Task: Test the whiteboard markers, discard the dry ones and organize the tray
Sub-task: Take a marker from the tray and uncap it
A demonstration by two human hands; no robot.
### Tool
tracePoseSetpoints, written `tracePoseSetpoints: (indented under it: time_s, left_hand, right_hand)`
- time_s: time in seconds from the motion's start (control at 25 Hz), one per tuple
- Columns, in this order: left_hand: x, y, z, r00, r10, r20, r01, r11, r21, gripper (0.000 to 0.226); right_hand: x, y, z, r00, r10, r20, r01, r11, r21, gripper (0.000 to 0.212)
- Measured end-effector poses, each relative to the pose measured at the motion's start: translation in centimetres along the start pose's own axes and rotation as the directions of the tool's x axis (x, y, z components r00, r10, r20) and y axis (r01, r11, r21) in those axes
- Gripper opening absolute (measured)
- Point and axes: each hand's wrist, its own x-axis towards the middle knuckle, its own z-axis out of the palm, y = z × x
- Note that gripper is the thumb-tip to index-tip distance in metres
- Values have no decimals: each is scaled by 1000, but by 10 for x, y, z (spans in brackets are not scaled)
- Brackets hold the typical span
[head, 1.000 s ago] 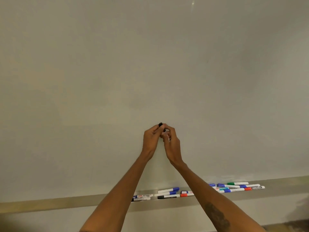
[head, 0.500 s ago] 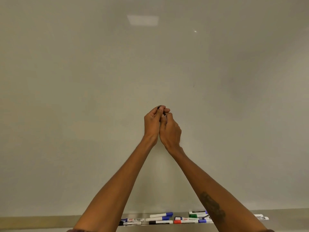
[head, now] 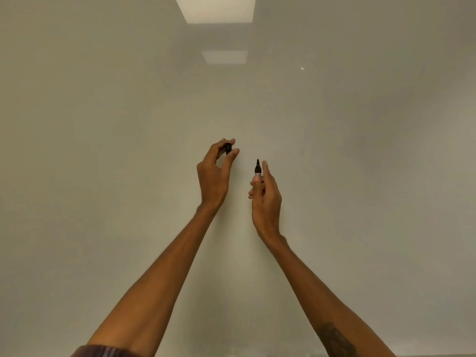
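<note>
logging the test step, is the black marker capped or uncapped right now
Uncapped. The right hand holds the marker with its bare dark tip pointing up, and the left hand pinches the black cap apart from it.

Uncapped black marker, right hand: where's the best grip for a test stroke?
Probably the pale barrel just below the black nib collar, pinched from the sides. The marker stands nib-up in the right hand, with only its top end showing above the grip, so coming from below keeps skin off the tip. The left hand holds the cap.
</note>
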Motion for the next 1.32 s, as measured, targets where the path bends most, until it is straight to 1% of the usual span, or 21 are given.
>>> tracePoseSetpoints:
  time_s: [0.04,0.12,0.2,0.24,0.28,0.36,0.44,0.52,0.6,0.72,0.88,1.0,1.08,1.16,1.24,1.32]
  left_hand:
    - [12,-3,-4,999,45,-3,-45,998,33,34]
    - [38,-9,-13,989,149,-1,-148,983,108,39]
    - [61,-16,-19,966,257,3,-251,941,227,37]
    - [70,-19,-21,958,287,2,-276,919,281,37]
    - [76,-23,-24,955,298,-3,-281,904,322,40]
    - [81,-32,-27,965,263,-10,-241,900,362,44]
    - [80,-40,-26,976,217,-6,-201,915,349,44]
    - [80,-45,-22,974,226,-15,-210,926,313,38]
    - [82,-50,-16,962,273,-17,-251,906,340,37]
    - [84,-59,-10,928,372,-7,-334,842,424,37]
    - [86,-67,-6,895,444,-35,-371,788,490,39]
    - [88,-74,-5,868,496,-41,-398,741,540,39]
    - [88,-78,-4,856,515,-36,-413,724,552,39]
    - [88,-79,-4,854,520,-30,-420,722,549,40]
    - [89,-79,-5,854,520,-23,-426,724,542,40]
    - [88,-79,-6,856,517,-16,-428,725,540,40]
  right_hand:
    - [9,-12,0,1000,-7,1,7,997,72,43]
    - [25,-34,-1,1000,-14,-20,17,983,184,35]
    - [38,-48,-2,999,16,-34,-7,964,266,26]
    - [42,-51,-2,999,42,-29,-31,950,310,25]
    - [46,-53,-3,998,66,-16,-56,934,354,26]
    - [50,-54,-5,995,93,25,-95,902,422,31]
    - [52,-55,-7,997,67,44,-80,897,436,34]
    - [51,-55,-9,999,8,48,-28,906,423,32]
    - [50,-56,-11,999,-18,48,-3,913,409,31]
    - [52,-51,-10,999,12,43,-26,937,349,25]
    - [58,-35,-4,1000,16,-21,-9,956,294,28]
    - [61,-31,6,999,0,-40,11,964,266,19]
    - [64,-32,13,996,-59,-62,71,975,213,19]
    - [68,-35,20,983,-141,-115,157,977,147,19]
    - [75,-38,27,951,-260,-166,270,962,43,20]
    - [84,-40,32,914,-364,-177,358,931,-67,21]
